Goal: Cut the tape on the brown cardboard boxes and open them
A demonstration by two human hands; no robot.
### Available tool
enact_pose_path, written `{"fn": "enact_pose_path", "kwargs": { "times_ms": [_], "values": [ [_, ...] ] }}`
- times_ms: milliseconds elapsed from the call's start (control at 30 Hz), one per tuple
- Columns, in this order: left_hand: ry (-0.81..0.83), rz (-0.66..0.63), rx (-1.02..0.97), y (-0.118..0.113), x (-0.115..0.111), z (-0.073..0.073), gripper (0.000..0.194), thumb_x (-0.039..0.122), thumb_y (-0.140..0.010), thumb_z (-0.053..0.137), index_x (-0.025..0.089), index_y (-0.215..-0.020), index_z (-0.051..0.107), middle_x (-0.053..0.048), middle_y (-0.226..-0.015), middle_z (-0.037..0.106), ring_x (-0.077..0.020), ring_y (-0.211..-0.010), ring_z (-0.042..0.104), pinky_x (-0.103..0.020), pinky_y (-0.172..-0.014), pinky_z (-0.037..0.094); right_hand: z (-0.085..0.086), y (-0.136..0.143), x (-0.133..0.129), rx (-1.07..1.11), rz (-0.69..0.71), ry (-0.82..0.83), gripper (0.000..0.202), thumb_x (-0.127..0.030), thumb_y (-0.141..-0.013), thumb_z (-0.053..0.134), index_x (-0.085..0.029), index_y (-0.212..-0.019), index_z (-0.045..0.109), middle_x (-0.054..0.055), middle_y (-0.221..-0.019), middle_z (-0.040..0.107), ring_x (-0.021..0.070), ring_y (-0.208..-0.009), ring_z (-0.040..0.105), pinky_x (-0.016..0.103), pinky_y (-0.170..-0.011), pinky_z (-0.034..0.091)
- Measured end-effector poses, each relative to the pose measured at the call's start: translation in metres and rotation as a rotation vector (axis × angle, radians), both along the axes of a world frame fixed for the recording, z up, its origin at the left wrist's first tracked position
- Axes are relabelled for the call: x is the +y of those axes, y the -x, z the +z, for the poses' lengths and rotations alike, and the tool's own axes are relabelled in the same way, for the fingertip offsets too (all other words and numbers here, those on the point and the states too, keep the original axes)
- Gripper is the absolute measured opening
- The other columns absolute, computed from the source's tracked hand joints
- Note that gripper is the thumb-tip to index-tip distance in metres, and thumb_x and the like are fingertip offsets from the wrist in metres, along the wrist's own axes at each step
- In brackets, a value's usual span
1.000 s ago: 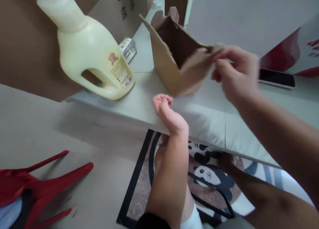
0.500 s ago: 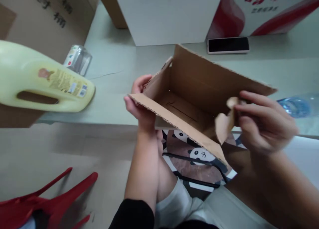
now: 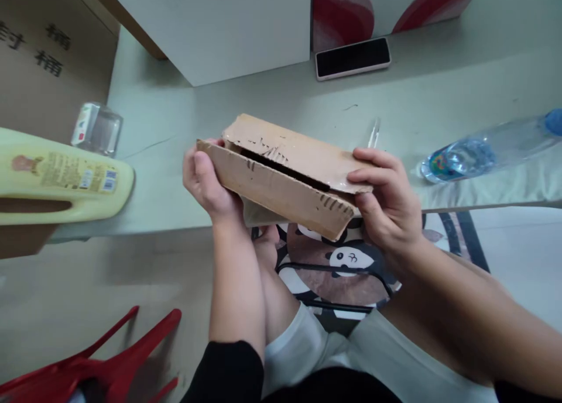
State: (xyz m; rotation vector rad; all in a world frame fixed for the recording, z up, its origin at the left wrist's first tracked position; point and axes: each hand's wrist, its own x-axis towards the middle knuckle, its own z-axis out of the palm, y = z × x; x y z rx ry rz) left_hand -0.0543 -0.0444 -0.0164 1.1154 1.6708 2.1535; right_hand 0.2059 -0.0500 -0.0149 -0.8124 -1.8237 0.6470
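A small brown cardboard box (image 3: 281, 186) is held up between my two hands, tilted over the table's front edge. Its two long flaps are folded inward, and a dark narrow gap shows between them. My left hand (image 3: 211, 178) grips the box's left end, thumb on the near flap and fingers mostly hidden behind. At the right end, my right hand (image 3: 389, 198) pinches the far flap's corner, fingers on top and thumb below. Torn, ragged marks run along the flap edges. The inside of the box is mostly hidden.
On the pale table (image 3: 167, 198) lie a phone (image 3: 353, 59), a clear water bottle (image 3: 478, 151) and a small clear container (image 3: 97, 128). A yellow jug (image 3: 61, 178) is at left. Large boxes, including a white one (image 3: 228, 28), stand behind. A red stool (image 3: 127, 356) is on the floor.
The box was open with its inside showing; its long flaps are now folded over the opening. My right hand has moved left onto the far flap. The view has shifted right.
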Motion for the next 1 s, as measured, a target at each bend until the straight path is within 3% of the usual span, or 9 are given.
{"fn": "enact_pose_path", "kwargs": {
  "times_ms": [133, 233, 367, 500, 733, 1000],
  "values": [
    [-0.020, -0.059, 0.071, 0.013, 0.009, -0.008, 0.028, 0.043, -0.088, 0.059, 0.022, -0.106, 0.065, -0.005, -0.100, 0.067, -0.0199, -0.095, 0.066, -0.037, -0.093, 0.053, -0.006, 0.001, 0.005, 0.033, 0.031, -0.039, 0.021, -0.039, -0.098, 0.058, -0.028, -0.114, 0.065, 0.008, -0.133, 0.060, 0.0274, -0.127, 0.059, 0.050, -0.109, 0.050],
    [-0.093, -0.170, 0.109, 0.019, 0.011, -0.009, 0.023, 0.024, -0.085, 0.058, 0.016, -0.099, 0.073, -0.008, -0.103, 0.072, -0.0213, -0.104, 0.066, -0.040, -0.101, 0.050, -0.009, 0.002, 0.005, 0.046, 0.033, -0.030, 0.023, -0.043, -0.099, 0.055, -0.028, -0.113, 0.065, 0.008, -0.133, 0.059, 0.0284, -0.128, 0.057, 0.052, -0.111, 0.048],
    [-0.113, -0.298, 0.098, 0.023, 0.009, -0.007, 0.032, 0.009, -0.080, 0.051, 0.012, -0.095, 0.079, -0.009, -0.110, 0.077, -0.0239, -0.112, 0.069, -0.045, -0.109, 0.047, -0.012, 0.003, 0.004, 0.096, 0.020, -0.006, 0.030, -0.042, -0.103, 0.041, -0.030, -0.112, 0.067, 0.005, -0.134, 0.060, 0.0294, -0.131, 0.055, 0.057, -0.116, 0.043],
    [-0.129, -0.351, 0.083, 0.026, 0.007, -0.006, 0.038, 0.007, -0.079, 0.052, 0.014, -0.103, 0.080, -0.008, -0.112, 0.078, -0.0259, -0.113, 0.070, -0.049, -0.109, 0.049, -0.014, 0.005, 0.004, 0.109, -0.005, 0.018, 0.026, -0.041, -0.102, 0.045, -0.031, -0.108, 0.068, 0.004, -0.133, 0.060, 0.0313, -0.133, 0.054, 0.061, -0.120, 0.038],
    [-0.169, -0.414, 0.145, 0.027, 0.005, -0.003, 0.040, 0.004, -0.077, 0.048, 0.017, -0.093, 0.082, -0.003, -0.110, 0.079, -0.0185, -0.113, 0.070, -0.039, -0.109, 0.050, -0.012, 0.006, 0.003, 0.106, -0.013, 0.040, 0.021, -0.041, -0.101, 0.049, -0.032, -0.105, 0.067, 0.004, -0.133, 0.060, 0.0316, -0.135, 0.053, 0.063, -0.122, 0.035],
    [-0.187, -0.405, 0.084, 0.024, 0.006, -0.006, 0.041, 0.009, -0.079, 0.048, 0.013, -0.106, 0.079, -0.003, -0.111, 0.079, -0.0180, -0.110, 0.071, -0.036, -0.102, 0.054, -0.023, 0.012, 0.007, 0.166, 0.001, 0.049, 0.042, -0.054, -0.102, 0.032, -0.036, -0.134, 0.051, 0.004, -0.137, 0.058, 0.0295, -0.136, 0.051, 0.060, -0.120, 0.039]
  ]
}}
